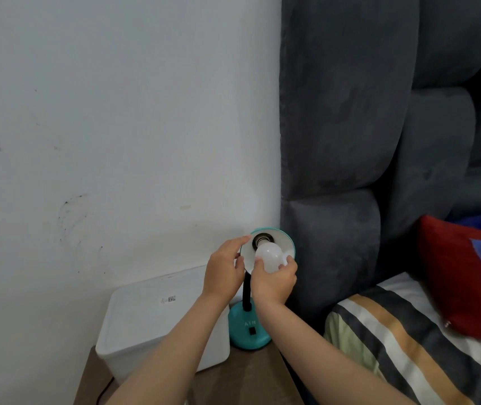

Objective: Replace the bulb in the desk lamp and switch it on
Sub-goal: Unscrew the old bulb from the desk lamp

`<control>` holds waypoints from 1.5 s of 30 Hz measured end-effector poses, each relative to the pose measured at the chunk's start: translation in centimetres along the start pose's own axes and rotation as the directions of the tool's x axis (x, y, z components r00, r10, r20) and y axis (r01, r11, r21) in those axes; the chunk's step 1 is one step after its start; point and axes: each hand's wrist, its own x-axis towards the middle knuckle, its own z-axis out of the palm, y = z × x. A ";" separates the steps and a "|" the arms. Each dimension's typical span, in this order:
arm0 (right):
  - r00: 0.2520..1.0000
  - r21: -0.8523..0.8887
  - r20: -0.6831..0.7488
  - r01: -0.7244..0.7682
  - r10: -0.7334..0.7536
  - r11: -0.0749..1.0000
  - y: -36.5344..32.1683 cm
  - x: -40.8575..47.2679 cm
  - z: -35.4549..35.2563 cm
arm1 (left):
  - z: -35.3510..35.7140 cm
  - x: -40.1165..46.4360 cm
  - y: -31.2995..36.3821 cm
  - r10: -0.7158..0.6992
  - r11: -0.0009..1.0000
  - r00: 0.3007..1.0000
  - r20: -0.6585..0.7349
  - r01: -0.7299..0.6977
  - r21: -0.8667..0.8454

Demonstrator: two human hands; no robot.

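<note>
A teal desk lamp stands on a brown bedside table (274, 372), its round base (248, 331) bearing a black rocker switch (252, 330). Its shade (284, 244) is tilted up toward me, white inside, with a dark socket (261, 240). A white bulb (269, 255) sits with its neck at the socket. My right hand (276, 280) grips the bulb from below. My left hand (225, 267) holds the left rim of the shade. The black gooseneck (246, 296) shows between my wrists.
A white lidded plastic box (145, 320) fills the left of the table, touching the lamp base. A white wall lies behind. A dark grey padded headboard (365, 141) rises to the right, with a striped bedcover (408, 346) and a red cushion (461, 273).
</note>
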 end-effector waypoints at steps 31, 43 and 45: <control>0.997 0.033 0.020 0.074 -0.075 0.997 -1.4 0.0 -0.3 | 0.0 -0.2 0.3 -0.026 1.000 1.000 -0.008 0.026 0.005; 0.982 0.071 -0.041 -0.180 0.183 0.981 -1.5 -0.3 0.3 | 0.3 -0.3 0.2 -0.018 1.000 1.000 -0.024 0.018 0.007; 0.984 0.065 -0.051 -0.170 0.173 0.983 -1.4 0.0 0.5 | 0.3 -0.4 0.3 -0.019 1.000 0.999 -0.026 0.019 0.006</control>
